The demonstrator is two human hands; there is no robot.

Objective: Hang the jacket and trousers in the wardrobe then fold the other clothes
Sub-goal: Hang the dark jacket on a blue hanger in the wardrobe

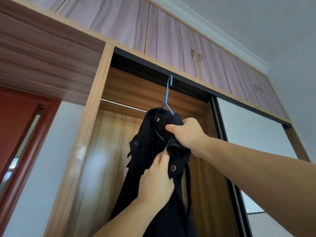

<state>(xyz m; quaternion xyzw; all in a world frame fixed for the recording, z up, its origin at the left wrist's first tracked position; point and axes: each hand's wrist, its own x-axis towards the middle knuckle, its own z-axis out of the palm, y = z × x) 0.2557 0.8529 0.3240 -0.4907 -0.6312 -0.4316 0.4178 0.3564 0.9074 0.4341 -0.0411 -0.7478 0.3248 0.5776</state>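
A person stands close to an open wardrobe (pixel 95 117), looking up, with both bare arms raised in front of them. A dark navy jacket (pixel 153 168) hangs on a thin blue hanger (pixel 166 98), whose hook is caught on the dark upper track at the top of the wardrobe opening, not yet on the silver clothes rail (pixel 123 105) that runs across inside, a little lower and to the left. The right hand (pixel 188 132) is clamped round a bunch of fabric at the jacket's collar and shoulder, seemingly to steady the garment and seat it on the hanger. The left hand (pixel 157 178), lower down, pinches the front edge near a metal snap button (pixel 173 168), probably pulling the fabric straight. Hooking the hanger up high likely frees both hands to arrange the jacket before it goes onto the rail. The wardrobe is light wood with a glossy inner panel; above it runs a row of pale purple-grained upper cupboards (pixel 171 40) with small metal handles. A white sliding door (pixel 253 130) stands to the right, a red-brown door frame (pixel 20 151) to the left, and the ceiling is plain white. No trousers or other clothes are in view.
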